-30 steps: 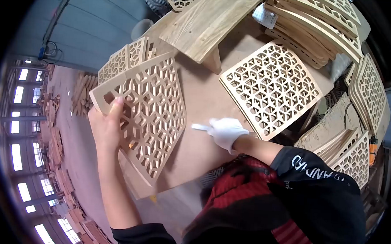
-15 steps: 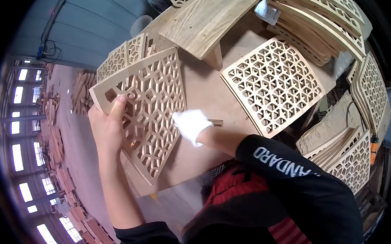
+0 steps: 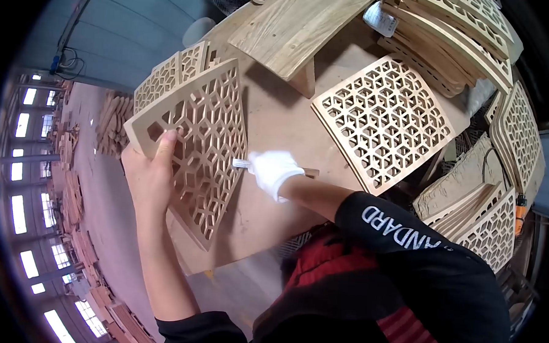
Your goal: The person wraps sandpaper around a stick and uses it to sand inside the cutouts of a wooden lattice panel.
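My left hand [image 3: 148, 178], bare, grips the upper left edge of a pale wooden lattice panel [image 3: 147, 115], its thumb on the near face at a cut-out. The panel stands tilted on the worktable [image 3: 270, 125]. My right hand [image 3: 275, 173] wears a white glove and is closed on a small pale ribbed piece [image 3: 241, 163], whose kind I cannot make out. That piece is at the panel's right edge; I cannot tell whether they touch. Behind my right hand, a short wooden strip [image 3: 312, 172] lies partly hidden.
More lattice panels [image 3: 384, 121] lie stacked flat on the right of the table. A low wooden stand [image 3: 296, 34] occupies the back. Curved lattice pieces [image 3: 458, 41] are piled at the upper right, and smaller lattice panels [image 3: 168, 78] stand behind the held one.
The held panel has turned slightly, its right edge shifting left. My right hand has moved a little off that edge, and the small pale piece in it now shows.
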Demonstrator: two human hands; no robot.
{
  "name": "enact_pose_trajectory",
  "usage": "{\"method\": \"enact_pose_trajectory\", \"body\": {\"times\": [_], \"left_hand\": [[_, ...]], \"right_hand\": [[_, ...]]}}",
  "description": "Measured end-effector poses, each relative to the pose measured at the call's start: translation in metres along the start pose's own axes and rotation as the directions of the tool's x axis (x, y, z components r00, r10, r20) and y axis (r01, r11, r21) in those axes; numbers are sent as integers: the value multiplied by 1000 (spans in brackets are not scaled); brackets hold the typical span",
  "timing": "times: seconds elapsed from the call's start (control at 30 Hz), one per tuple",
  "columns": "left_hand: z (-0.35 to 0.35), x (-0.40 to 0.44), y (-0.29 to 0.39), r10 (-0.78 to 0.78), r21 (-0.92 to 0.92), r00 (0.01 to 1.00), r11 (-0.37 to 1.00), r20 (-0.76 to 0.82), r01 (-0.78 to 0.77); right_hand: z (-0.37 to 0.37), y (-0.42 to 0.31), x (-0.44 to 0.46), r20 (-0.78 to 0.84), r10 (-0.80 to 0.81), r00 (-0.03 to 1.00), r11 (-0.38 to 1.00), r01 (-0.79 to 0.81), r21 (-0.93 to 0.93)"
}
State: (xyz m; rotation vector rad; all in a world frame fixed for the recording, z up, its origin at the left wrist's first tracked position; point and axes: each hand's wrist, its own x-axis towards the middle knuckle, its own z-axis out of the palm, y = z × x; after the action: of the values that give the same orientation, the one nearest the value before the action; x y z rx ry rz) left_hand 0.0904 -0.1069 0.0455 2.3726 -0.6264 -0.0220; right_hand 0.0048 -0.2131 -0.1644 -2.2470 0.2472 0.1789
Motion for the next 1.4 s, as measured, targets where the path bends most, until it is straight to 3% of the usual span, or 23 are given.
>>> {"method": "enact_pose_trajectory", "body": {"times": [0.13,0.23,0.37,0.57,0.67,0.8,0.87,0.97,1.23,1.27,1.37,1.4], "left_hand": [[2,13,3,6,-6,1000,1000,5,-6],[-8,20,-3,-252,-122,967,962,-40,245],[-28,12,-39,-193,-291,981,941,-34,175],[-46,-25,-35,-207,-249,973,942,102,227],[-43,-38,-26,-199,-246,977,946,78,213],[-42,-39,-30,-208,-273,977,939,44,212],[-42,-40,-30,-250,-285,968,927,20,245],[-45,-43,-38,-190,-272,981,943,39,193],[-43,-43,-45,-129,-215,992,968,5,127],[-43,-42,-44,-147,-234,989,962,-10,140],[-44,-46,-43,-215,-269,975,944,-56,192],[-44,-48,-43,-217,-275,974,942,-62,193]], "right_hand": [[-9,29,-26,93,66,994,996,-71,58],[-23,44,-42,98,142,985,983,-152,99],[-34,41,-53,125,194,973,964,-213,160],[-20,49,-75,41,61,997,986,-66,153],[-6,44,-80,87,-27,996,991,15,134],[0,14,-83,58,-106,993,956,85,282],[-1,3,-79,71,-123,990,957,100,271],[5,-10,-70,109,-141,984,968,113,226],[33,-38,-40,182,-121,976,987,99,124],[33,-35,-39,170,-101,980,957,49,286],[23,-25,-38,380,-86,921,956,-32,293],[27,-25,-38,335,-78,939,964,-15,267]]}}
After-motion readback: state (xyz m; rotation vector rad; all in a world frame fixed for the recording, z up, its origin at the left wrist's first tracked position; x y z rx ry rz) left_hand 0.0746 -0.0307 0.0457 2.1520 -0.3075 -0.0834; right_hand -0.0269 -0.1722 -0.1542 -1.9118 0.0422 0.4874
